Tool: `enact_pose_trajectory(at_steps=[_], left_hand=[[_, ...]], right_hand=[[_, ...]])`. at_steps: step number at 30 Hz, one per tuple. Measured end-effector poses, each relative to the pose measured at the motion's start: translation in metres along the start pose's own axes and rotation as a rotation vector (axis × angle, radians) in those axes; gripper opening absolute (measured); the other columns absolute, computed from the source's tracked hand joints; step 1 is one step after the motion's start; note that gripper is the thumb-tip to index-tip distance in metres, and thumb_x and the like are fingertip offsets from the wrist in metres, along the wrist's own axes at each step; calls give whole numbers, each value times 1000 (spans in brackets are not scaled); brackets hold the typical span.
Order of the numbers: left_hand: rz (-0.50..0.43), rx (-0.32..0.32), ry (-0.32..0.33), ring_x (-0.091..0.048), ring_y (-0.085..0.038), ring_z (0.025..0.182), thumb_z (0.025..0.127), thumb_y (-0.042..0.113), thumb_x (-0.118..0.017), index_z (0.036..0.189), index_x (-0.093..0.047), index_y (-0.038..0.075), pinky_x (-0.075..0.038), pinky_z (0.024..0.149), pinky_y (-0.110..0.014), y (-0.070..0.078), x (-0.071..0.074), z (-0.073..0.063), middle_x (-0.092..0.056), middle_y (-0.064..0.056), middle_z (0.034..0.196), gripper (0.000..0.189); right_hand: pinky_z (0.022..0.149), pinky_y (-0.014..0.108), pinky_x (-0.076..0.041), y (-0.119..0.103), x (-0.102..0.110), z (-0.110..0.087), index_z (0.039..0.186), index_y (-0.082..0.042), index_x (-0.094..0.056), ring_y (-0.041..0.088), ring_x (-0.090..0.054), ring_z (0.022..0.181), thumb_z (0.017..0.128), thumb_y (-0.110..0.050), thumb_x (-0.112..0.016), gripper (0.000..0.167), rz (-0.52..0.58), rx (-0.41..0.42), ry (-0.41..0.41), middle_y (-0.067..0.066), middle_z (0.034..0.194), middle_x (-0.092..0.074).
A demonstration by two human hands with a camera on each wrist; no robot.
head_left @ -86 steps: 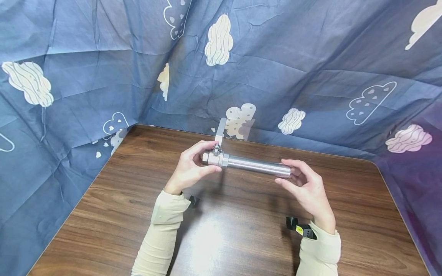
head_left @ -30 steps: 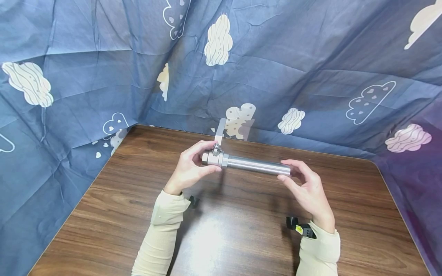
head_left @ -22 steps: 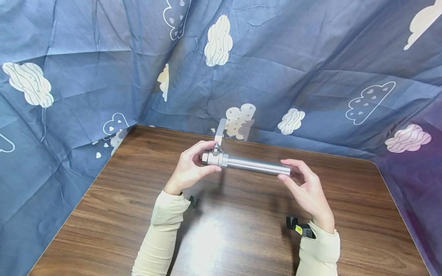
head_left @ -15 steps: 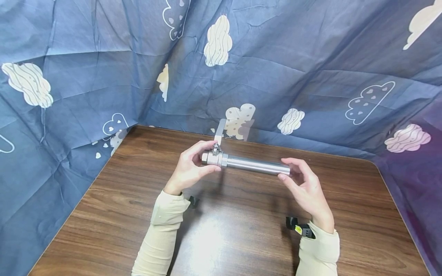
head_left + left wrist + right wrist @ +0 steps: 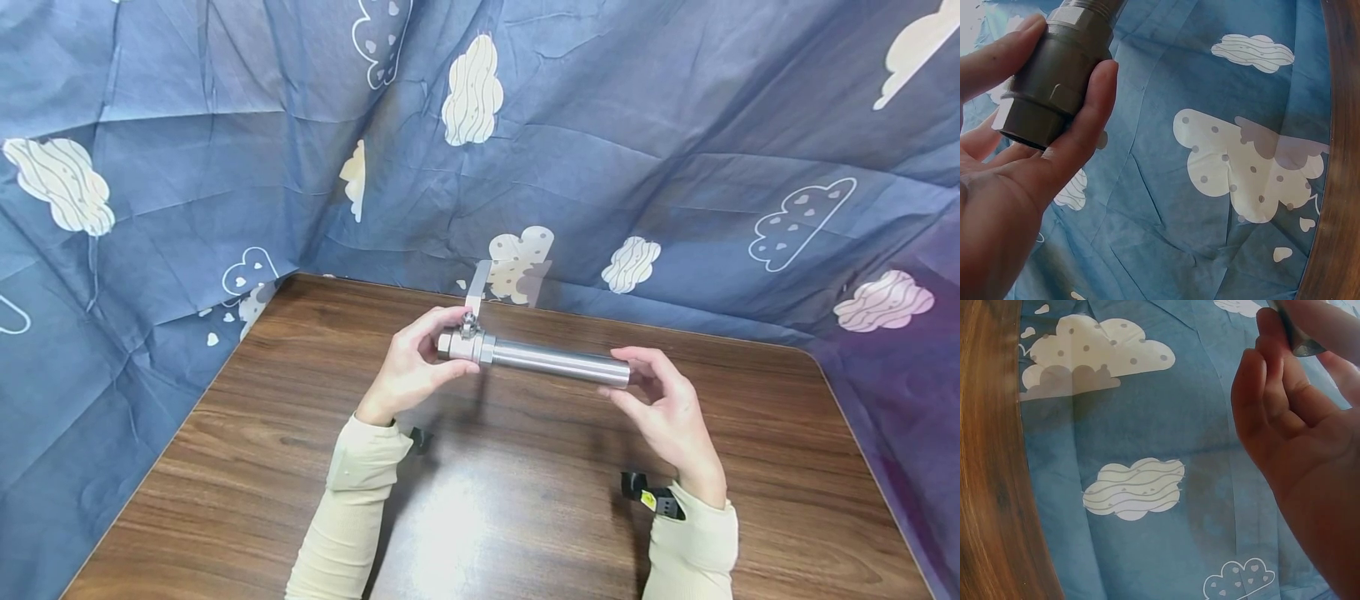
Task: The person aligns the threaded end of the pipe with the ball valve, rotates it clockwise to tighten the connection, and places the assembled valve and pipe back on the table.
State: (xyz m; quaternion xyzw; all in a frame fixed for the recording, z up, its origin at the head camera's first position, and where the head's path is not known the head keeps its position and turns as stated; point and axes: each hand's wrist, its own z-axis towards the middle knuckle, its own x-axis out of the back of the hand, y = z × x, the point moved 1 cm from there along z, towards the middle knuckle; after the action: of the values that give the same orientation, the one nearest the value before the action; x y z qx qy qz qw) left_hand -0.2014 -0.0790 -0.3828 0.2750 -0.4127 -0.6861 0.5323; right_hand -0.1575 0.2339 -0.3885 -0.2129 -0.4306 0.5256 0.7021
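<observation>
I see a blue cloth (image 5: 637,83) behind the brown table (image 5: 225,467). Up over the table, the shiny pipe (image 5: 558,361) is between the left hand (image 5: 408,367), gripping the valve (image 5: 467,346) on one end, and the right hand (image 5: 671,410), pinching the other.

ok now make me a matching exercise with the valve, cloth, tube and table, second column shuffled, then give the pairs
1 valve
2 cloth
3 tube
4 table

a brown, wood-grained
b gripped by the left hand
c held at one end by the right hand
d blue with cloud prints

Pairs: 1-b, 2-d, 3-c, 4-a
</observation>
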Motion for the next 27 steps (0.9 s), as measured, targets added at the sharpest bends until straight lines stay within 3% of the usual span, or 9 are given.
enact_pose_trajectory(at_steps=[12, 21, 27], left_hand=[[-2, 16, -3, -58, -8, 107, 67, -19, -76, 128, -53, -7, -53, 86, -17, 1, 1, -1, -59, -26, 119, 67], [10, 14, -4, -58, -8, 106, 66, -18, -77, 128, -53, -7, -52, 86, -18, 1, 1, -1, -60, -25, 119, 67], [20, 11, -5, -58, -7, 107, 67, -17, -77, 127, -54, -6, -52, 87, -18, 1, 0, 0, -60, -25, 119, 66]], right_hand=[[78, 8, -51, 1, -1, 0, 112, 5, -62, -3, -60, 82, 65, 21, -76, 51, -43, 21, 23, -19, 95, -64], [74, 11, -50, -11, -3, 4, 105, 13, -62, 6, -57, 82, 57, 31, -72, 52, 20, 101, 59, 12, 106, -63], [75, 11, -52, -2, -1, 2, 108, 6, -64, 4, -58, 81, 60, 27, -75, 54, -7, 51, 60, -2, 105, -64]])
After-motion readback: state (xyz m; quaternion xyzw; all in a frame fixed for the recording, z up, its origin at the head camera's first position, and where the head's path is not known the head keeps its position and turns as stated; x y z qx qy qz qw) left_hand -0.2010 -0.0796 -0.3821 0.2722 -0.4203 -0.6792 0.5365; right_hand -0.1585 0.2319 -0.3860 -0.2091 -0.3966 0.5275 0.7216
